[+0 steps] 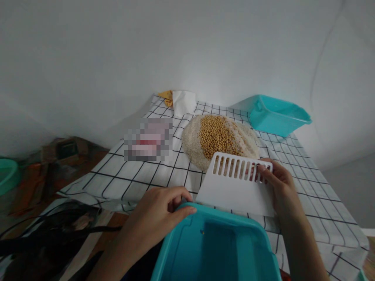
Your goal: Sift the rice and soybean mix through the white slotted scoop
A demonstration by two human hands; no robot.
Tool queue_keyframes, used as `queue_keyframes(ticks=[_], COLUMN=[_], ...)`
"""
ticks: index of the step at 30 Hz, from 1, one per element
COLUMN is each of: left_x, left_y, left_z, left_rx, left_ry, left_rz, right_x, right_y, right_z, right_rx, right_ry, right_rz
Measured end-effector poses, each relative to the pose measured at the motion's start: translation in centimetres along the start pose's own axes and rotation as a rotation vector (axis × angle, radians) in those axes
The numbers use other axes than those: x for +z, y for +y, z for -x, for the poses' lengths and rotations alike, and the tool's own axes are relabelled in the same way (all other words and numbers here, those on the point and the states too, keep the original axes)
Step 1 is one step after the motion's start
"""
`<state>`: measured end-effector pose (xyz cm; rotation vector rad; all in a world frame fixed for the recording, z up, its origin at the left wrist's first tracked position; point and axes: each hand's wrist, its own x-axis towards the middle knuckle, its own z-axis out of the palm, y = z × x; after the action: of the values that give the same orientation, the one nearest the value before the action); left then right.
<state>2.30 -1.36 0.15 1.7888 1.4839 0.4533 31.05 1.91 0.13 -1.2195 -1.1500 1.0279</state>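
My left hand [164, 208] pinches the near-left corner rim of a teal plastic bin [231, 214], thumb over the edge. The bin is at the table's front edge and its inside shows one small yellowish speck. In my right hand [283, 183] is a white slotted plastic board [231, 191], gripped at its right end with the thumb by the slots. The board is tilted, its lower edge just behind the bin's rim. Beyond it, yellow soybeans [216, 134] lie on a mound of pale grains, probably rice [191, 146]; the board hides the near part.
A second teal bin [281, 115] stands at the table's back right. White paper [184, 102] and a yellow cloth [166, 96] lie at the back. A blurred-out pinkish object [149, 140] is left on the checked tablecloth [117, 173]. Cables and boxes sit lower left.
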Motion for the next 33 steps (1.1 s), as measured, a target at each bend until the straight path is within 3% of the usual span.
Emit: queue_keyframes(ticks=[6,14,25,33], left_x=[-0.4,-0.4,3.3,5.2], left_y=[0.0,0.7,-1.8,-2.4], left_z=[-0.6,-0.1,2.5,3.8], left_rx=[-0.049,-0.034,0.041,0.114], left_ry=[-0.077,-0.04,0.227,0.432], left_rz=[0.035,0.039,-0.065,-0.103], right_x=[0.5,0.1,0.4,0.5], right_y=[0.2,0.6,0.4,0.2], right_z=[-0.5,-0.4,-0.3,-0.2], right_rx=[0.213,0.223,0.201,0.205], right_ry=[-0.153,-0.195,-0.191,-0.188], right_rz=[-0.035,-0.01,0.0,0.006])
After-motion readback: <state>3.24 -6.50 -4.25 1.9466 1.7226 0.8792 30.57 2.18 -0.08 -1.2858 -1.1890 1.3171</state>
